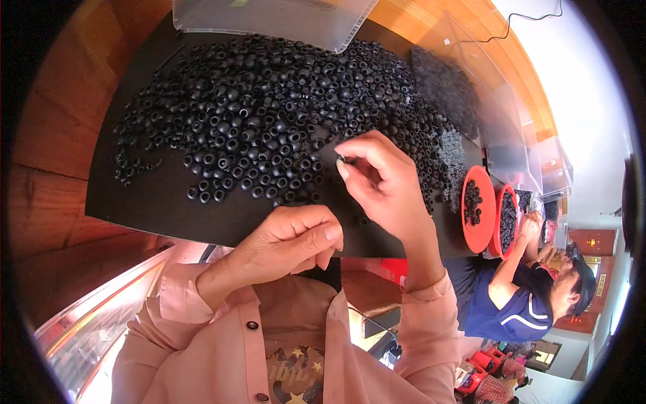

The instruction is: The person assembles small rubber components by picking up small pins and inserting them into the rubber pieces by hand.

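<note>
Right fingertips: the right hand (380,185) pinches one tiny dark piece (341,159) between thumb and forefinger, lifted just clear of the heap, seemingly so it can be handled alone.
Left fingers: the left hand (289,242) is curled loosely shut at the near edge of the mat, thumb over the bent fingers; whether it holds anything I cannot tell.
Heap: small black rubber rings (269,114) lie spread across the black mat (148,202), thin at the near side, within easy reach.
Mat's support: wooden table (47,195).
Far edge: clear plastic tray (269,20).
Right side: red bowls (481,209) of rings beside another person (525,296).
</note>
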A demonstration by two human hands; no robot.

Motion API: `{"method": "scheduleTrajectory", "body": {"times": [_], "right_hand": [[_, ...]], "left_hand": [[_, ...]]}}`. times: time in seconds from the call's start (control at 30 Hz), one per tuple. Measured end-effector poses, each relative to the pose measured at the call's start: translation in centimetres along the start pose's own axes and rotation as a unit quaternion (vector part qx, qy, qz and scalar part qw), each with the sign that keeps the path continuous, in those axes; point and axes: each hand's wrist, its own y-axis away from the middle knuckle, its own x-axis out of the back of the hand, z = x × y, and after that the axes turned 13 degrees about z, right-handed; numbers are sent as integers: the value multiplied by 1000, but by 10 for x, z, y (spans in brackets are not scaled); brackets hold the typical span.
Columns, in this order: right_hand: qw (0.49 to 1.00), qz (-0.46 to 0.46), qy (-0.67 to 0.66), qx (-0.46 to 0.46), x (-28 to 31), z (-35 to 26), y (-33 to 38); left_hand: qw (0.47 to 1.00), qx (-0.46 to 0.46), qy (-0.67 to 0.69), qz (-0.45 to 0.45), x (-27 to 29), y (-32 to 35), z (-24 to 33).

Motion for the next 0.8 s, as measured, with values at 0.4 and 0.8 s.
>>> {"method": "scheduleTrajectory", "body": {"times": [0.4, 0.8], "right_hand": [[990, 20, -141, -19, -2, -44, 42], [984, 139, 48, 101, -4, -54, 51]], "left_hand": [[981, -27, 184, 51, 4, -4, -11], [974, -10, 223, 37, 9, 5, -8]]}}
